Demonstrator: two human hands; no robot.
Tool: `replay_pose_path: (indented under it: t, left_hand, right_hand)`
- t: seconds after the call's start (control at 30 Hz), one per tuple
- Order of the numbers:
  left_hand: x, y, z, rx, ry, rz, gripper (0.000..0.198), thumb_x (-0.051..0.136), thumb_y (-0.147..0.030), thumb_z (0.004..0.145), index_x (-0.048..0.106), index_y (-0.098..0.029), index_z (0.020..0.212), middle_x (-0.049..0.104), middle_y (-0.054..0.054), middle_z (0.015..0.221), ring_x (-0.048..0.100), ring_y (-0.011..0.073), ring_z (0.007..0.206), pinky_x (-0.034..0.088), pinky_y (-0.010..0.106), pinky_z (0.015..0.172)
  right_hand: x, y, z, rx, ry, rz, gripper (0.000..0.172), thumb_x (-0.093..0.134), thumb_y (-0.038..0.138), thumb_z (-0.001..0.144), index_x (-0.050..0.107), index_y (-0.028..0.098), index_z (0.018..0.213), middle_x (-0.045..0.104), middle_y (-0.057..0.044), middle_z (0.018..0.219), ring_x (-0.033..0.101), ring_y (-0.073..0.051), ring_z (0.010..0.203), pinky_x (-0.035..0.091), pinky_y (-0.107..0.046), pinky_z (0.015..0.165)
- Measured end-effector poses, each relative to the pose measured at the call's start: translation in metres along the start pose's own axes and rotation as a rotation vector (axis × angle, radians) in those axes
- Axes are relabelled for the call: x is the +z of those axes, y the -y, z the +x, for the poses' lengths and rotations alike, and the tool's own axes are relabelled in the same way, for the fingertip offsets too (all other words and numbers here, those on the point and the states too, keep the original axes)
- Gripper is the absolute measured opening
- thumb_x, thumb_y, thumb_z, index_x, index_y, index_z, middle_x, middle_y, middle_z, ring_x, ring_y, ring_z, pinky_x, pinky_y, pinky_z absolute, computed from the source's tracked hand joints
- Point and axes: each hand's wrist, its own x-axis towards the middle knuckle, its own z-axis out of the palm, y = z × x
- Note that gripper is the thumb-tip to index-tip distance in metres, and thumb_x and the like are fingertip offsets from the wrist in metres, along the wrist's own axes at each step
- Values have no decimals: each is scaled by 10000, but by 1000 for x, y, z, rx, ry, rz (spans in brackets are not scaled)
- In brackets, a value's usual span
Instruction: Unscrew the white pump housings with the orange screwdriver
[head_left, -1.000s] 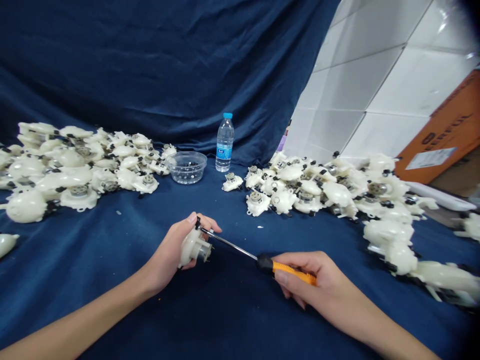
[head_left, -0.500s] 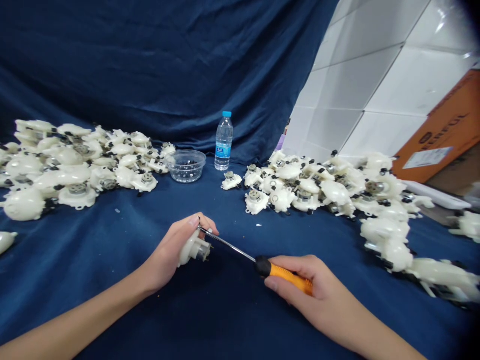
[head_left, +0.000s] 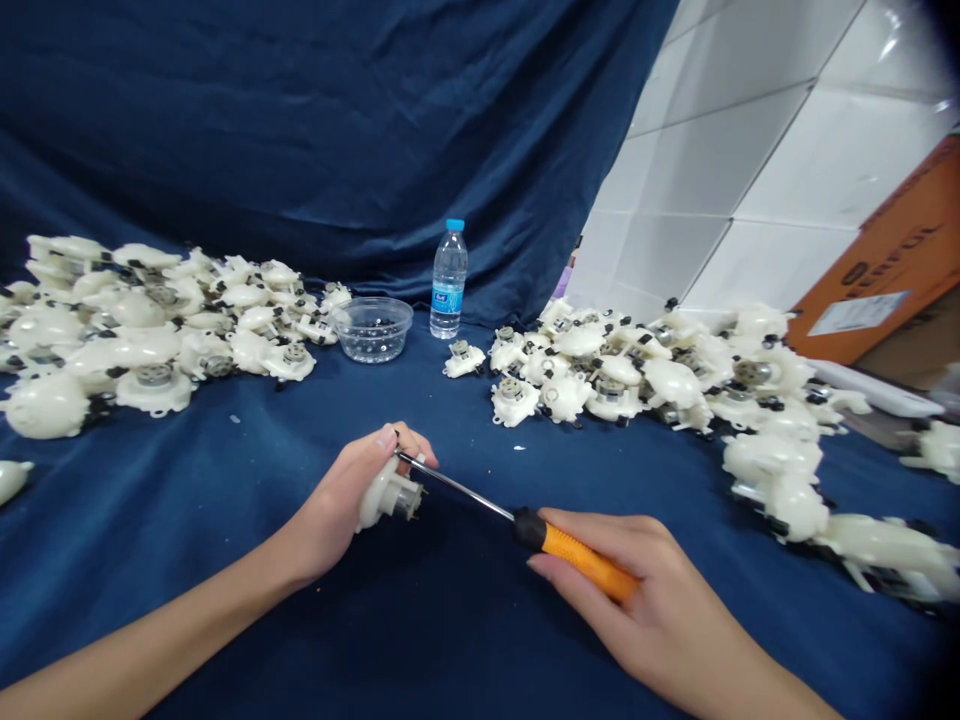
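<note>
My left hand (head_left: 341,500) is closed around a white plastic gearbox with a small metal motor (head_left: 388,494), held above the blue cloth. The motor end points to the right. In my right hand (head_left: 622,580) is a screwdriver (head_left: 577,558) with an orange and black handle and a thin metal shaft. Its shaft slants up to the left, and the tip meets the upper part of the gearbox beside my left thumb. Whatever sits right at the tip is too small to make out.
Piles of similar white gearboxes lie at the left (head_left: 127,330) and the right (head_left: 600,370). Between them stand a clear plastic bowl (head_left: 373,330) with small dark pieces and a water bottle (head_left: 448,280). White boxes (head_left: 795,170) and an orange carton (head_left: 885,260) stand behind at right.
My right hand's grip on the screwdriver handle has shifted and turned slightly. The screwdriver tip stays at the gearbox, and my left hand keeps its place.
</note>
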Motion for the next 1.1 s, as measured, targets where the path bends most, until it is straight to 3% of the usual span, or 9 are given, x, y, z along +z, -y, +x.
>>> replay_pose_path:
  t: [0.2, 0.3, 0.43, 0.57, 0.7, 0.83, 0.93, 1.03, 1.1]
  left_hand:
    - [-1, 1, 3, -51, 13, -23, 399, 387, -484, 940, 603, -171, 820, 586, 54, 946, 482, 124, 645, 418, 254, 590]
    - [-1, 2, 5, -77, -7, -35, 394, 410, -492, 932, 599, -169, 807, 590, 55, 936, 494, 125, 657, 426, 249, 594]
    - [-1, 3, 7, -116, -69, -29, 385, 436, -495, 924, 588, -169, 785, 598, 47, 897, 488, 121, 641, 420, 243, 584]
    - [-1, 2, 5, -95, -95, -17, 397, 419, -492, 930, 603, -165, 800, 604, 51, 888, 476, 123, 627, 409, 245, 573]
    - [0, 2, 3, -37, -46, 13, 381, 405, -466, 941, 598, -168, 803, 606, 55, 921, 488, 130, 654, 413, 253, 602]
    - [0, 3, 4, -49, -38, 4, 383, 403, -475, 935, 599, -168, 817, 606, 61, 934, 502, 137, 661, 424, 260, 603]
    - [-1, 2, 5, -90, -44, -5, 403, 418, -505, 918, 602, -166, 804, 614, 64, 912, 503, 134, 638, 424, 255, 580]
    - [-2, 1, 5, -127, -32, -39, 412, 434, -524, 904, 604, -167, 790, 615, 60, 880, 506, 131, 626, 428, 251, 571]
    - [-2, 0, 5, -144, -25, -54, 408, 445, -524, 899, 610, -167, 792, 615, 58, 875, 509, 129, 626, 435, 249, 573]
  right_hand:
    - [0, -6, -3, -273, -115, -301, 264, 527, 217, 923, 646, 114, 1135, 667, -77, 733, 595, -198, 567, 460, -334, 519]
    - [-2, -3, -3, -271, -133, -367, 288, 531, 228, 924, 646, 136, 1172, 636, -66, 719, 553, -185, 544, 423, -327, 509]
    - [-6, 2, 6, 147, 8, 217, 266, 672, 373, 829, 718, 227, 1047, 686, -49, 821, 606, -169, 668, 477, -287, 610]
    - [-15, 2, 13, 597, 180, 927, 362, 717, 464, 772, 701, 226, 1045, 639, 4, 712, 486, -58, 461, 326, -166, 404]
    - [-21, 2, 13, 731, 479, 1071, 414, 552, 549, 876, 693, 169, 961, 634, -16, 653, 314, -5, 319, 138, -171, 326]
    - [-17, 4, 13, 585, 466, 791, 409, 526, 533, 900, 687, 162, 842, 459, 53, 515, 285, -23, 356, 176, -177, 369]
    - [-11, 1, 9, 240, 243, 353, 325, 524, 451, 920, 670, 196, 780, 498, 22, 554, 416, -92, 449, 308, -226, 436]
    - [-7, -5, 2, -147, -70, -101, 147, 576, 306, 900, 687, 214, 927, 612, -26, 659, 514, -153, 538, 383, -292, 531]
    - [-7, -6, -1, -236, -166, -206, 190, 614, 265, 872, 692, 219, 1039, 654, -47, 719, 541, -172, 558, 403, -316, 553]
